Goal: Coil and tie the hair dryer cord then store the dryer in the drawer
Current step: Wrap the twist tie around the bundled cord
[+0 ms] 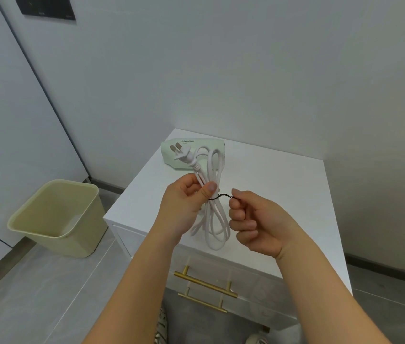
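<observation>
A pale green hair dryer [171, 155] lies at the back of the white cabinet top [283, 189]. Its white cord [215, 219] is gathered into long loops, with the plug [183, 153] sticking up over the dryer. My left hand [184, 204] grips the bundle at its middle, thumb across the strands. A thin black twist tie [222, 196] circles the bundle there, its ends twisted together. My right hand [253, 224] pinches the tie's free end just right of the cord. Below the top are two drawers with gold bar handles [205, 284], both closed.
A cream waste bin [55, 219] stands on the grey floor left of the cabinet. White walls close in behind and to the right. My feet show at the bottom edge, in front of the drawers.
</observation>
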